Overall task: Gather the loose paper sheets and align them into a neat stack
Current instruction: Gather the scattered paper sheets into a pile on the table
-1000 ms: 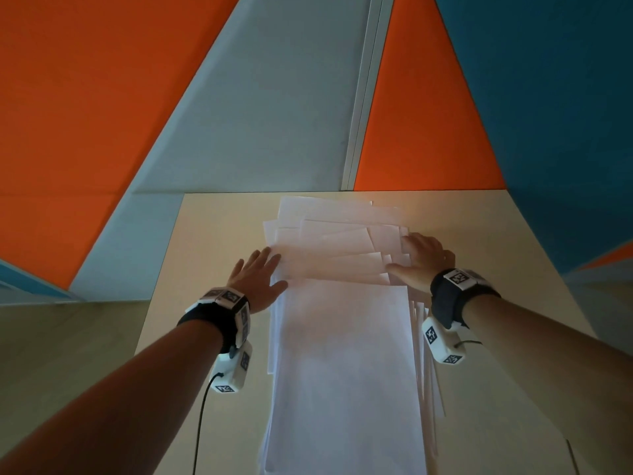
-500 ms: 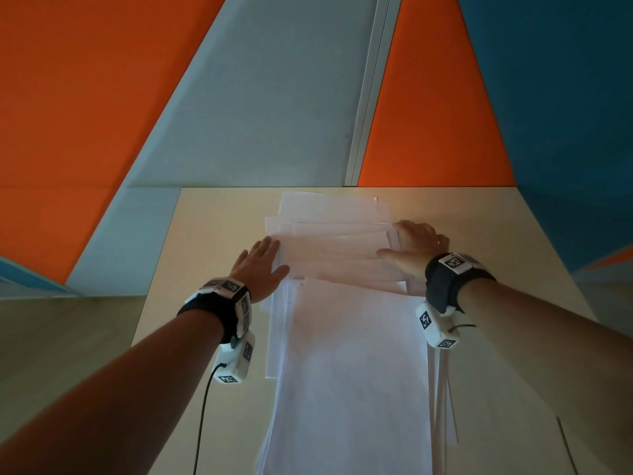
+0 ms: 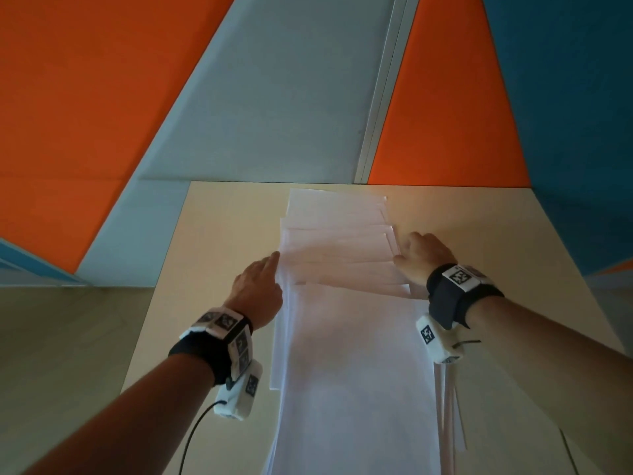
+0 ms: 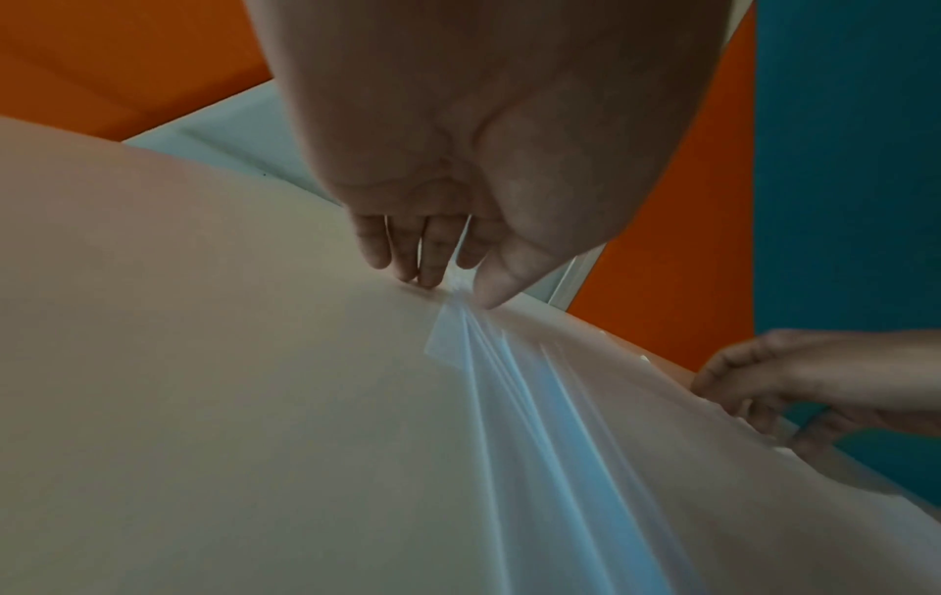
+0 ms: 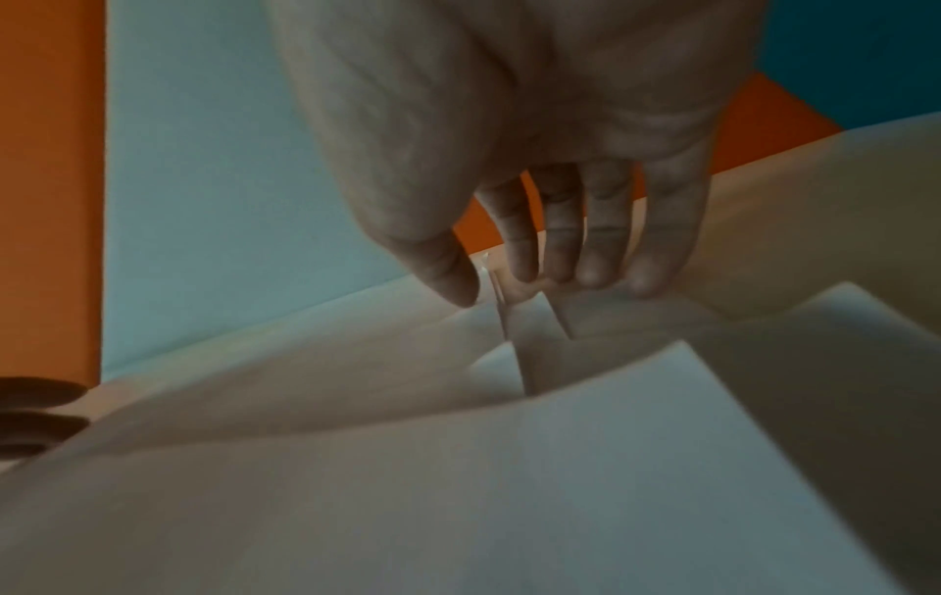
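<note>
Fingers (image 4: 433, 257) on table (image 4: 203, 362); head view hides them

No readable text, brand or number appears anywhere; the only signs are black-and-white square marker patterns on the dark left wristband (image 3: 219, 341) and the dark right wristband (image 3: 457, 289).

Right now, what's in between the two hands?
The head view shows fanned paper sheets between the left hand and right hand, on the table.
</note>
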### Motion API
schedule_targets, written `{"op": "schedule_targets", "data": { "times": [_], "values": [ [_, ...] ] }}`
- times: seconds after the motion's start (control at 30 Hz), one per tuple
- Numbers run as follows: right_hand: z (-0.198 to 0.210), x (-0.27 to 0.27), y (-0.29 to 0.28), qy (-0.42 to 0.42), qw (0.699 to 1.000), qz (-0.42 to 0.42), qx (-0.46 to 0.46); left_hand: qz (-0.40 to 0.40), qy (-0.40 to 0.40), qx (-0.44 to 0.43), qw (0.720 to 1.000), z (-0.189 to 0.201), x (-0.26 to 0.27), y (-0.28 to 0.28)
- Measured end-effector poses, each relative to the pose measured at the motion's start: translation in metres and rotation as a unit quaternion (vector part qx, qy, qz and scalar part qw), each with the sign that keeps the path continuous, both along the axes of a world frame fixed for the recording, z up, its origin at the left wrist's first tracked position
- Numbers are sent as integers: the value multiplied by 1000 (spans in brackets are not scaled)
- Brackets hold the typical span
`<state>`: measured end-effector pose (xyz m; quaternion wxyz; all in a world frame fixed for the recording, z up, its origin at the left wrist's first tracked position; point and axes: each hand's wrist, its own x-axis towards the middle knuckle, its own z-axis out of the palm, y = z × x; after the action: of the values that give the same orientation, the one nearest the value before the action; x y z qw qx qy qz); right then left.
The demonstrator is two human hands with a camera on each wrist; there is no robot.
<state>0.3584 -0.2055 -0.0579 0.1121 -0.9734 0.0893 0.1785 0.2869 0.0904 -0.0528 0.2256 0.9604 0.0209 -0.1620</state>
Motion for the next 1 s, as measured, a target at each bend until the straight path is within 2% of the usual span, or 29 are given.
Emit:
{"op": "schedule_targets", "data": {
  "times": [0.2,0.33,0.43,0.6,0.73,0.87,1.0],
  "values": [
    [3,-20,15,-6,1000,18,8,-7,-18,20,1000,-4,-24,-10],
    [6,-36,5,-8,999,-27,29,-19,-10,48,999,0,-36,-3],
    [-10,-61,-7,4,999,-33,25,-53,-3,56,997,-2,-51,-2],
    [1,-88,21,-14,998,-41,45,-52,-8,52,997,-10,-69,-17],
    [10,-90,36,0,993,-59,99,-38,16,39,998,-5,-73,-22],
    [17,-101,22,13,996,-68,56,-49,25,57,997,0,-95,-21],
    [17,-116,19,47,993,-78,74,-88,77,65,991,-2,-119,-30]
  ]
}}
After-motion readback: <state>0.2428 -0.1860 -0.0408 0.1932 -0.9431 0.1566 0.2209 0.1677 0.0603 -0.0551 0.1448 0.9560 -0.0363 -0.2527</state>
